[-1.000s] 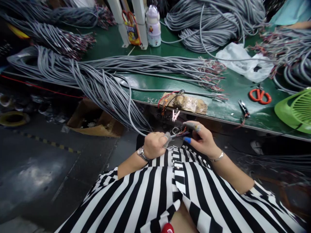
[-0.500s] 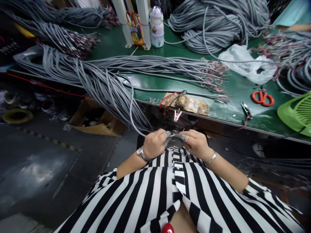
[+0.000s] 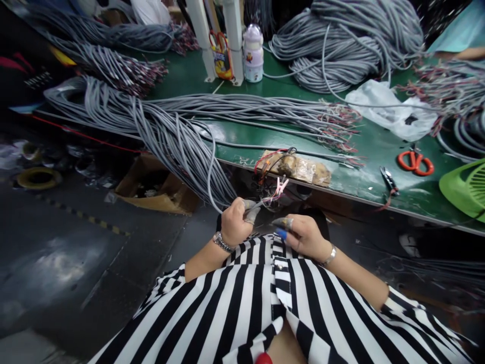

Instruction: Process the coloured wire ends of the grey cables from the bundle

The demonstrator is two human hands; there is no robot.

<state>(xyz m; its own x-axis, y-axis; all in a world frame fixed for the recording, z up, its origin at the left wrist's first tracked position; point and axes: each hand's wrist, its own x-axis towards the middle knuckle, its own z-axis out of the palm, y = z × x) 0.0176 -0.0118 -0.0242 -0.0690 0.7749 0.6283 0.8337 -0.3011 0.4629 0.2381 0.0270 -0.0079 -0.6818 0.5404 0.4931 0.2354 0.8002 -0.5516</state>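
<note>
My left hand [image 3: 237, 222], a watch at its wrist, is closed around the end part of a grey cable [image 3: 211, 179]. Thin loose wires [image 3: 267, 200] stick out past its covered fingertips. Grey wrapping covers the fingertips of my right hand [image 3: 306, 236], and a blue patch shows at one of them. Those fingers are bent close together, apart from the cable; anything between them is too small and blurred to make out. Just beyond the wires is a pink clip [image 3: 281, 186] at the bench edge, beside a taped block [image 3: 299, 167] with red and black leads.
A thick bundle of grey cables [image 3: 170, 136] hangs over the front edge of the green bench [image 3: 364, 174]. Cutters [image 3: 389, 180], orange-handled scissors [image 3: 416, 161] and a green basket [image 3: 464, 189] lie to the right. Cable coils [image 3: 341, 45] and a bottle [image 3: 253, 53] stand behind. A cardboard box [image 3: 151, 187] sits below.
My right hand has come off the cable end and moved slightly right and down. Loose wires now show beyond my left fingers, which still hold the cable. The whole view has shifted a little.
</note>
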